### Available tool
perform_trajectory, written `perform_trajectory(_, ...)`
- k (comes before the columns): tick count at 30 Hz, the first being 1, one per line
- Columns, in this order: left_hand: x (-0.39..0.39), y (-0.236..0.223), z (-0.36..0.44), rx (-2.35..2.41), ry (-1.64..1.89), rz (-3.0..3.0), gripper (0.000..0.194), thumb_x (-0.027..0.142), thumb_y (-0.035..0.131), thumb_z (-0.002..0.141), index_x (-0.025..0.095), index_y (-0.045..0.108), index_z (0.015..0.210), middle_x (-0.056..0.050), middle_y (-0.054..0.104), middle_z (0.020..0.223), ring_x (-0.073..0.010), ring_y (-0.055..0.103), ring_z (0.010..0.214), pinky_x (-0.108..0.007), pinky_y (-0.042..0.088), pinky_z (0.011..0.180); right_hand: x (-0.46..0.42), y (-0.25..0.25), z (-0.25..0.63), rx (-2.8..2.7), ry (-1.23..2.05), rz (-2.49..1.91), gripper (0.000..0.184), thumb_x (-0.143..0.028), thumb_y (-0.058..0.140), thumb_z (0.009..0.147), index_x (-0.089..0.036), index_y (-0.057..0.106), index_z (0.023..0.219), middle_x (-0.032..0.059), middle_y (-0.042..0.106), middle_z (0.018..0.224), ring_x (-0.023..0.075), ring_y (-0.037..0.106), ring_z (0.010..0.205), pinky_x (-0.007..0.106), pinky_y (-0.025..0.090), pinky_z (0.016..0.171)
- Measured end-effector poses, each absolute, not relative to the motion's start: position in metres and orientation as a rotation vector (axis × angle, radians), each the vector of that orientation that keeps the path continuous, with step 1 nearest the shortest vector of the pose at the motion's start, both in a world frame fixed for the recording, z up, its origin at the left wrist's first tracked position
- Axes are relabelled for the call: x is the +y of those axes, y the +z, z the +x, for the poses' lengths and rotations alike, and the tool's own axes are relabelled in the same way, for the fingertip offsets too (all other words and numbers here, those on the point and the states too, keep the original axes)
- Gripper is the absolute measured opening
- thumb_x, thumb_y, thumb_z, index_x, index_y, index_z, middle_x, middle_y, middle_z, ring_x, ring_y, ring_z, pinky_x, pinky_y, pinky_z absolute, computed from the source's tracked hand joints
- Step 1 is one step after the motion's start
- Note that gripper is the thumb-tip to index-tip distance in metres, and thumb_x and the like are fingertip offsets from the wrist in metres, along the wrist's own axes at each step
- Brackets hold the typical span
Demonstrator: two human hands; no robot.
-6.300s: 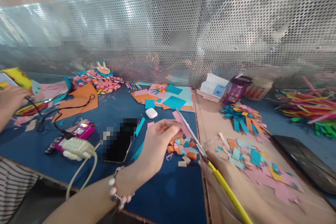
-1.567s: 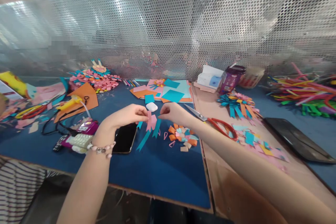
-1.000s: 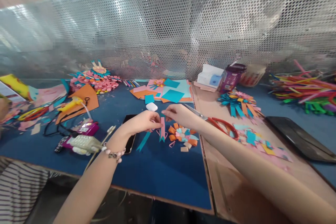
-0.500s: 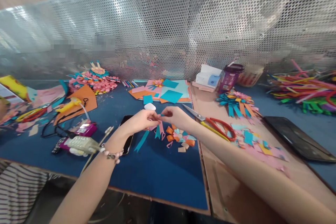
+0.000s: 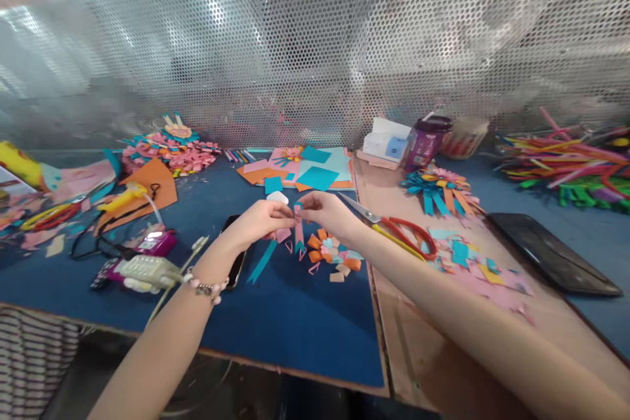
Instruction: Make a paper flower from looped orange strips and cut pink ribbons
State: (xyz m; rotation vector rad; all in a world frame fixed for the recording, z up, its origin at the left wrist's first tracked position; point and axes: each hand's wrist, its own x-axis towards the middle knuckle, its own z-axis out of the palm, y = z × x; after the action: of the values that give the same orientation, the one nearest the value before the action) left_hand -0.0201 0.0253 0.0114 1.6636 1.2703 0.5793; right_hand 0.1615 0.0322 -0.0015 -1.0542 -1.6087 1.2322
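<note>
Over the blue table, my left hand [image 5: 266, 218] and my right hand [image 5: 325, 213] meet with pinched fingers. Between the fingertips hangs a pair of layered paper strips [image 5: 298, 230], pink over teal, with a notched lower end. Both hands appear to hold it near the top; the left fingertips partly hide their contact. A pink paper piece [image 5: 283, 235] shows just below my left fingers; whether it is held I cannot tell. A loose teal strip [image 5: 262, 261] lies below the left hand. Beside the right hand is an orange paper-loop flower [image 5: 322, 246] with pastel scraps.
Scissors [image 5: 401, 233] lie right of my right hand. A phone [image 5: 236, 269] is partly under my left wrist. Farther left sits a yellow glue gun [image 5: 123, 197] with its cord. Coloured sheets [image 5: 317, 177], a purple cup [image 5: 427, 141] and a black pouch [image 5: 551, 252] lie around.
The strips between my fingers now hang upright, with the pink face showing. My right fingers have opened out slightly around the top. The whole view has shifted a little.
</note>
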Motion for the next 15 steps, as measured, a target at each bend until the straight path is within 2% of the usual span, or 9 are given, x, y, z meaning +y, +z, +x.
perform_trajectory(8,0.0271,0.0072,-0.0209,1.263,0.608,1.654,0.033,0.040,0.071,0.070,0.014,0.065,0.089,-0.001,0.059,0.068,-0.0066,0.045,0.045,-0.019,0.030,0.042,0.0358,-0.0057,0.1618,-1.573,1.268,-1.005,0.015,-0.015,0.068,0.072,-0.015,0.060,0.084,0.0002,0.063,0.077,0.0116,0.061,0.071,0.028,0.052,0.070)
perform_trajectory(15,0.0258,0.0088,-0.0192,1.269,0.602,1.635,0.034,0.041,0.071,0.069,0.014,0.065,0.090,-0.002,0.061,0.073,-0.0072,0.047,0.049,-0.020,0.032,0.045,0.0362,-0.0055,0.1612,-1.653,1.224,-1.009,0.012,-0.015,0.066,0.075,-0.015,0.060,0.085,0.0009,0.064,0.078,0.0115,0.062,0.071,0.027,0.052,0.069)
